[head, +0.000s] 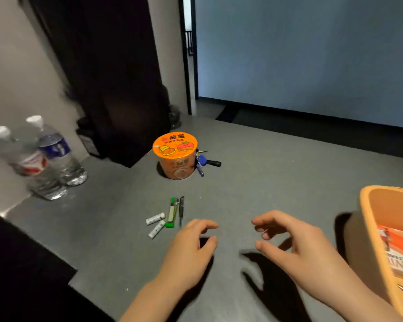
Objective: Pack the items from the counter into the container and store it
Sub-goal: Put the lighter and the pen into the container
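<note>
From the head camera I saw both hands hovering over the grey counter (277,173), palms down, holding nothing. The left hand (189,254) had its fingers loosely curled, thumb apart from the forefinger, its fingertips near the lower end of a dark thin tool (181,211); I could not tell whether they touched it. The right hand (296,247) was likewise relaxed and half curled, thumb and fingers well apart, empty.

The small items lay just ahead of the left hand. A green-ended stick (171,213) and the dark tool lay side by side, long axes running away from me toward the cup. Two short white tubes (155,218) lay left of them, slanted, both cylindrical with printed wrappers.

Farther back stood an orange noodle cup (176,156), upright, round, with a glossy printed lid. A bunch of keys (204,162) lay touching its right side.

The orange basket (372,228), smooth plastic with a rounded rim, sat at the right edge with red-and-white packets inside. Two clear plastic water bottles (44,156) stood at the left.
</note>
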